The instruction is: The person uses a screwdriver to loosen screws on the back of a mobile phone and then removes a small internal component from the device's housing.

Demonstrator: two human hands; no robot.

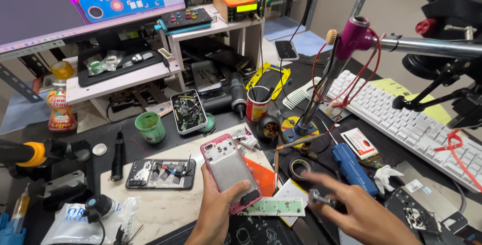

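gripping pink phone (230,170) edges, left hand (217,210)

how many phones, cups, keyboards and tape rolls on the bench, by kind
phones: 2, pink one in left hand, opened one
cups: 2, green, red
keyboards: 1
tape rolls: 2, black, yellow
total: 7

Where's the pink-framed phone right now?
In the head view, the pink-framed phone is low centre, held in the left hand, right of the opened phone lying on the mat.
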